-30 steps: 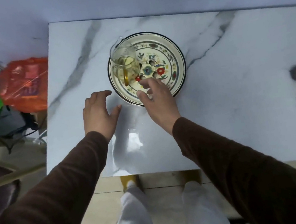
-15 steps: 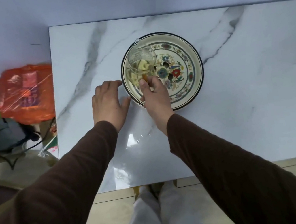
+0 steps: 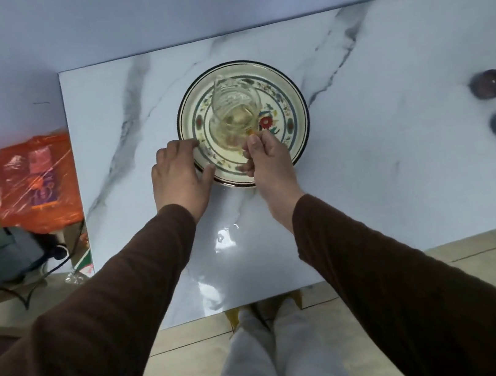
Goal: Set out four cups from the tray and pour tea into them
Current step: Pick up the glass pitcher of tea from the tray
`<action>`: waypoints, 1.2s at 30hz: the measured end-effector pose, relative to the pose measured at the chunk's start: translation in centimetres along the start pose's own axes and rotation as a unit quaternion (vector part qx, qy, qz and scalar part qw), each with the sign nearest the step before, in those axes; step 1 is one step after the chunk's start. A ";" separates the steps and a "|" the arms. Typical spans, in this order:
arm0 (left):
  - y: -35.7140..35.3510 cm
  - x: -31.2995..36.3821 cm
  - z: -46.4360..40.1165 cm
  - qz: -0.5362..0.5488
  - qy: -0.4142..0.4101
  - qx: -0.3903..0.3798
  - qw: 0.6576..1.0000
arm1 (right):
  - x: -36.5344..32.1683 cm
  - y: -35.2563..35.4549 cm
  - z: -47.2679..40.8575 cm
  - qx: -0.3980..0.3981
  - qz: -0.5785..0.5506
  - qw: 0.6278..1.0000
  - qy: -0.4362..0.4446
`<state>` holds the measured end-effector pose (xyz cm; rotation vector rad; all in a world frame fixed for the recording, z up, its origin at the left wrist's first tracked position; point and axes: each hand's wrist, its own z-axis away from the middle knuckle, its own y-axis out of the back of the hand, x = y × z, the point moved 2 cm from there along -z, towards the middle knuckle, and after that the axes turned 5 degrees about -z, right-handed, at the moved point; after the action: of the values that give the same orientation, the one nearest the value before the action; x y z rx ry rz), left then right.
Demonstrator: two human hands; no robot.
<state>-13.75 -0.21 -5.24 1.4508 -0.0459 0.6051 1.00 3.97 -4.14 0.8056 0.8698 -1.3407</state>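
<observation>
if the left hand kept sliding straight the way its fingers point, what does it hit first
Most likely the rim of the patterned tray. The left hand lies flat on the table, fingers pointing away and slightly right, already at the tray's near-left edge. Whether they touch it is unclear.

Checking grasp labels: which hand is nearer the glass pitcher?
Right. The right hand is closed on the handle of the glass pitcher; the left hand lies open on the floral tray's near-left rim, off the pitcher.

Glossy marble-look table, clear glass pitcher, glazed ceramic tray.
</observation>
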 end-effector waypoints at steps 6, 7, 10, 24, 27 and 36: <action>-0.6 6.4 1.4 -0.019 -0.058 -0.001 0.998 | -1.2 7.9 2.7 0.034 0.039 0.998 0.037; -1.0 7.7 1.9 -0.023 -0.071 -0.002 0.997 | -1.3 9.5 3.3 0.041 0.041 0.998 0.039; -2.7 12.2 3.7 -0.035 -0.094 -0.014 0.995 | -1.2 14.7 5.2 0.054 0.063 0.996 0.044; -14.9 33.6 14.0 -0.009 -0.162 -0.066 0.985 | 1.7 41.4 10.6 0.108 0.083 0.989 0.051; -16.7 36.4 13.4 -0.006 -0.170 -0.079 0.982 | 1.8 44.0 9.5 0.131 0.074 0.987 0.049; -19.1 41.7 8.5 0.010 -0.176 -0.102 0.979 | -0.7 48.8 4.5 0.151 0.091 0.983 0.048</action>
<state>32.39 6.78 -5.31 1.3432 -0.3918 0.3425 49.90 3.77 -1.60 1.1664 0.6561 -1.2955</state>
